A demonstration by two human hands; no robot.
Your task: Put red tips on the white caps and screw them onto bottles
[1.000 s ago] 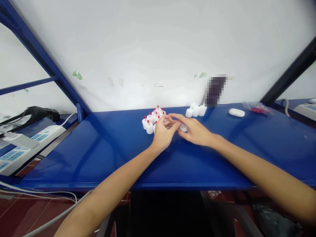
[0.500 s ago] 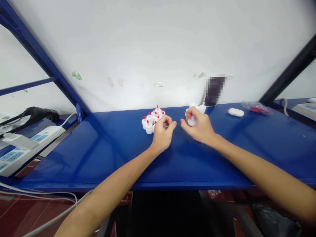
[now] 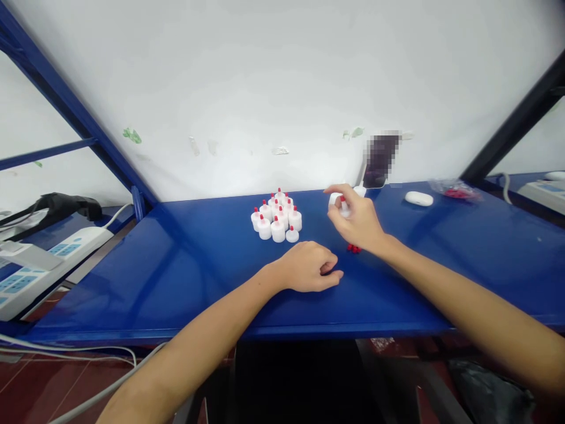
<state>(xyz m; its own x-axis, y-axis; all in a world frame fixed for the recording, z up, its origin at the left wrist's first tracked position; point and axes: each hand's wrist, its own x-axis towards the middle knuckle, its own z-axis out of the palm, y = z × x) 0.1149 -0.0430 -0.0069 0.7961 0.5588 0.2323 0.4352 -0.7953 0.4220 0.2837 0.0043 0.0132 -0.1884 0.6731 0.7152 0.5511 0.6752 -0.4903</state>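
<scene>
My left hand (image 3: 311, 266) hovers palm down over the front half of the blue table (image 3: 198, 265). Its thumb and index finger are apart, the other fingers are out of sight, and nothing shows in it. Farther back and to the right, my right hand (image 3: 362, 219) curls around a white cap with a red tip (image 3: 344, 205); its grip is partly hidden. Just behind it are more white pieces (image 3: 334, 198). Several small red tips (image 3: 354, 248) lie below my right wrist. A group of white, red-tipped bottles (image 3: 278, 229) stands left of centre, with a shorter red-tipped white cap (image 3: 292, 235) at its front right.
A blurred dark phone (image 3: 380, 162) leans on the white wall. To its right are a white rounded case (image 3: 419, 199) and a clear bag with red pieces (image 3: 457, 191). A power strip (image 3: 44, 265) lies at left. Blue frame posts rise at both sides.
My left hand has moved away from the bottle group, toward me and to the right, uncovering the short cap. My right hand stays near the white pieces, its index finger raised more.
</scene>
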